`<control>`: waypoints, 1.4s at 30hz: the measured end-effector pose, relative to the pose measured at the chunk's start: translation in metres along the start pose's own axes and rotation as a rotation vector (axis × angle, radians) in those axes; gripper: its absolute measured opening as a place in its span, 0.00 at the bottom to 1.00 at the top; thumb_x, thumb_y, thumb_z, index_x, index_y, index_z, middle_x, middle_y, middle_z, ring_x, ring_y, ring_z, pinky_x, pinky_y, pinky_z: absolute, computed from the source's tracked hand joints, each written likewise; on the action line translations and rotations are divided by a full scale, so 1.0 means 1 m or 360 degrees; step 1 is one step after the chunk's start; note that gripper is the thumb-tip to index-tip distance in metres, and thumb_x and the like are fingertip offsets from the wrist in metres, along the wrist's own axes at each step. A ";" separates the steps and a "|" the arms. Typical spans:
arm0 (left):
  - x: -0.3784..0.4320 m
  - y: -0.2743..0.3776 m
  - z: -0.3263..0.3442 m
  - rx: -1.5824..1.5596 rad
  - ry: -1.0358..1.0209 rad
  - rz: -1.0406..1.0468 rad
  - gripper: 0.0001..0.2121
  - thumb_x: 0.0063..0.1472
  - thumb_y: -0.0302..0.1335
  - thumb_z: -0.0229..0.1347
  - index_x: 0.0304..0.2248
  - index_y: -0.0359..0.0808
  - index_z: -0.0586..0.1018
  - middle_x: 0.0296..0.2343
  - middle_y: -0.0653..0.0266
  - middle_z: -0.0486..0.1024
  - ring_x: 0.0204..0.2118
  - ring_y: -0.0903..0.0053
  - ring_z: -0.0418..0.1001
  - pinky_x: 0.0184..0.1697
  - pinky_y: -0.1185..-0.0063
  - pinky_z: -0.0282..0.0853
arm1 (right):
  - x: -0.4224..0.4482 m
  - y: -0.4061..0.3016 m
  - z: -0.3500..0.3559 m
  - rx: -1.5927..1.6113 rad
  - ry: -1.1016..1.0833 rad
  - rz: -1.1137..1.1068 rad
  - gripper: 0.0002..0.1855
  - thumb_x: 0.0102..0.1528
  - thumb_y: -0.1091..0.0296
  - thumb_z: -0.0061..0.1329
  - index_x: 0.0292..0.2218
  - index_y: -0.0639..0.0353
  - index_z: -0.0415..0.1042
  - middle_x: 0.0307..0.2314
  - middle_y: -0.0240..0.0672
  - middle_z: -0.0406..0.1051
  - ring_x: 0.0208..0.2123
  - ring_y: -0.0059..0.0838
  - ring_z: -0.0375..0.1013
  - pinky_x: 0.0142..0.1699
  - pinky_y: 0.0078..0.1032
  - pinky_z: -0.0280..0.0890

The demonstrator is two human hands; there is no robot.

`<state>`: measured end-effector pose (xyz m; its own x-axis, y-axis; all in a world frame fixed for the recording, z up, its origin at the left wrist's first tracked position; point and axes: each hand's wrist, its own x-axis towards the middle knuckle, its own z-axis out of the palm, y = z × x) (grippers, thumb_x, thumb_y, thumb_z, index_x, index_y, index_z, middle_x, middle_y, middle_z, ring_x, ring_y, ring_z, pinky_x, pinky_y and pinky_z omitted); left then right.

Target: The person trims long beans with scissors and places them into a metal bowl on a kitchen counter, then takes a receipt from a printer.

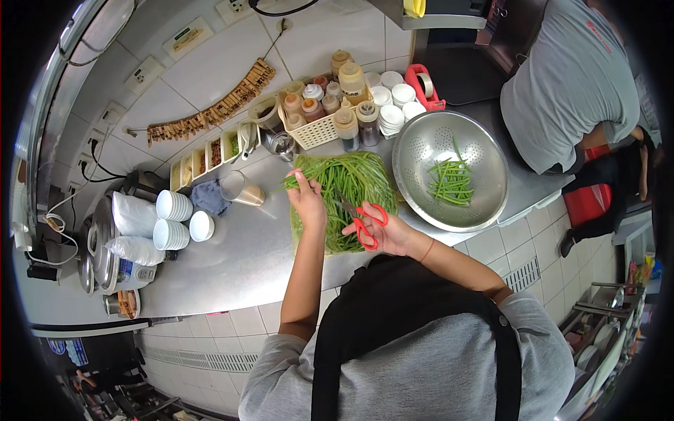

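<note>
My left hand [307,199] pinches a few green beans [293,182] at the left side of a clear plastic bag [387,181] filled with long green beans [345,176]. In my right hand [387,231] are red-handled scissors [362,214], held by the finger loops. Their blades point up and left over the bag, spread apart and clear of the beans in my left hand. To the right stands a large perforated steel colander [413,163] with cut green bean pieces [451,181] in its bottom.
Behind the bag, squeeze bottles fill a cream plastic basket [316,136]. White cup stacks [391,118] and a red tape dispenser [425,87] adjoin it. At left are a measuring cup [242,188], a blue-grey cloth [209,197] and white bowls [174,206]. A co-worker [568,84] stands at the right.
</note>
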<state>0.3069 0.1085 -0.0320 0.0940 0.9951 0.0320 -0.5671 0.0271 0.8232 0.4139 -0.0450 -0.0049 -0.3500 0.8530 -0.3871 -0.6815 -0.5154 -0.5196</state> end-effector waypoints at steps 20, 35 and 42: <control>-0.049 -0.028 0.148 0.0141 -0.0972 -0.0497 0.20 0.56 0.32 0.55 0.45 0.31 0.66 0.37 0.60 0.66 0.38 0.74 0.68 0.41 0.77 0.66 | -0.004 0.029 -0.041 0.0004 0.0319 -0.0316 0.22 0.55 0.49 0.44 0.34 0.64 0.68 0.15 0.24 0.61 0.17 0.15 0.57 0.23 0.16 0.53; 0.004 -0.022 0.000 0.2229 -0.0847 0.0228 0.07 0.51 0.20 0.50 0.30 0.28 0.76 0.29 0.43 0.71 0.33 0.51 0.69 0.40 0.69 0.66 | -0.023 0.012 -0.027 -0.0331 0.0699 -0.0543 0.13 0.54 0.58 0.49 0.28 0.58 0.67 0.14 0.22 0.60 0.15 0.11 0.57 0.22 0.12 0.51; 0.005 -0.044 0.042 0.3033 -0.1118 -0.0294 0.31 0.44 0.34 0.57 0.46 0.24 0.62 0.44 0.42 0.63 0.48 0.54 0.62 0.52 0.70 0.58 | -0.024 0.013 -0.036 -0.0517 0.0818 -0.0595 0.16 0.53 0.53 0.49 0.26 0.56 0.66 0.14 0.23 0.62 0.16 0.12 0.59 0.22 0.13 0.53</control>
<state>0.3664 0.1084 -0.0444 0.5385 0.7793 -0.3205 0.8413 -0.4763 0.2556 0.4367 -0.0749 -0.0293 0.2718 0.8719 -0.4073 -0.4426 -0.2625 -0.8574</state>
